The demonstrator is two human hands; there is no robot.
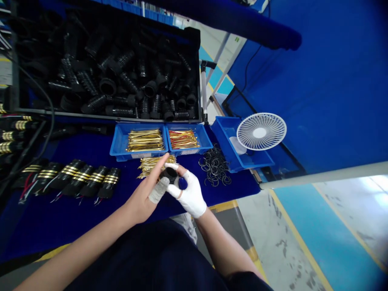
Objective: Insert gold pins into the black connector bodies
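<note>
One black plastic sleeve (169, 174) clamped between left hand (140, 198) and right hand (190, 193);
judged light, stiff, maybe slippery; best gripped round the barrel.

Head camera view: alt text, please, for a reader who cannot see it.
The left hand, one finger taped, and the right hand, wrapped in white, hold a short black plastic tube above loose gold strips on a blue table. Behind are blue bins and a crate of black ribbed parts; leftward lie gold-banded black connectors.
</note>
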